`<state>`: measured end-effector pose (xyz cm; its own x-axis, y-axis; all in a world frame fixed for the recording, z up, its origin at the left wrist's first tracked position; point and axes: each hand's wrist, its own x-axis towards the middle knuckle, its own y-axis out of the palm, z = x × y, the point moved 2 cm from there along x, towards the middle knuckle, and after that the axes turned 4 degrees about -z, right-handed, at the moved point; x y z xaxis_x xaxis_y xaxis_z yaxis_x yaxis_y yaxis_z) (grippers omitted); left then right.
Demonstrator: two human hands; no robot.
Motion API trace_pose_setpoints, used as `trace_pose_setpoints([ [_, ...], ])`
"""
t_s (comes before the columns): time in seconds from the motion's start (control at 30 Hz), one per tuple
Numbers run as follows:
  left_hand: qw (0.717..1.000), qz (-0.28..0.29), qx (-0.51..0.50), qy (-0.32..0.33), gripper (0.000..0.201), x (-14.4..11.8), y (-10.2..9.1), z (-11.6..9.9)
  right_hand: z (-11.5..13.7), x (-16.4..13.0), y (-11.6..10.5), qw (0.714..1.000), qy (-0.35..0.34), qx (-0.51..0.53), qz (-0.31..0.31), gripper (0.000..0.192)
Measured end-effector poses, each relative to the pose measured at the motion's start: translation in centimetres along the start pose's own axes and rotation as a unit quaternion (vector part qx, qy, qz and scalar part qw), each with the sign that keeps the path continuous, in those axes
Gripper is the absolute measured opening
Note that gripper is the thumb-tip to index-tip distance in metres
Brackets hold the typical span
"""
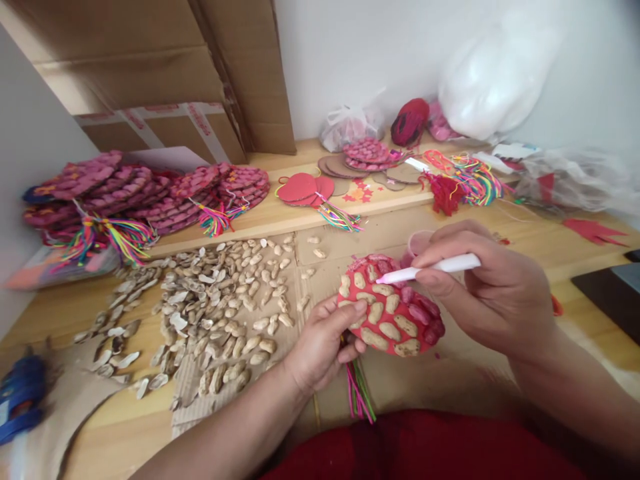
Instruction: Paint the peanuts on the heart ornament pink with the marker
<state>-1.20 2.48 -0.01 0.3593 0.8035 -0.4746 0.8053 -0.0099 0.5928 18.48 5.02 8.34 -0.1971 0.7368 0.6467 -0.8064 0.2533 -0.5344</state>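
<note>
— Between my two hands, just above my lap, sits the red disc [387, 313], covered with peanut shells, some still pale and those toward its right edge coloured pink. That's the piece being worked on.

— Which hand has it?

— My left hand [320, 347] pinches its lower-left edge, thumb lying on the face, fingers curled underneath. So from that grip the disc extends up and to the right, tilted toward me, with its tassel [359, 390] hanging below the hand.

— And the other hand?

— My right hand [493, 287] is closed around a white pen [433, 268], thumb and fingers pressed on the barrel. The pen's long axis runs nearly level, right to left, and its tip rests on the disc's upper part, near the boundary between pale and pink shells. I judge the right hand the nearer one to the uncoloured shells, which lie left of and below the tip.

— Anything around?

— Left of the holding hand, loose peanut shells [215, 313] are spread on cardboard. Farther off, stacked finished discs [150, 193] with bright tassels sit on the raised shelf.
</note>
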Motion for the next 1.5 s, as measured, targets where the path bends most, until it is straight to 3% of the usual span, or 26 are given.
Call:
trace_pose_setpoints([
  [1.5, 1.0, 0.008, -0.015, -0.006, 0.032, 0.22, -0.24, 0.0, -0.91, 0.1, -0.03, 1.0, -0.015, 0.002, -0.002, 0.01],
])
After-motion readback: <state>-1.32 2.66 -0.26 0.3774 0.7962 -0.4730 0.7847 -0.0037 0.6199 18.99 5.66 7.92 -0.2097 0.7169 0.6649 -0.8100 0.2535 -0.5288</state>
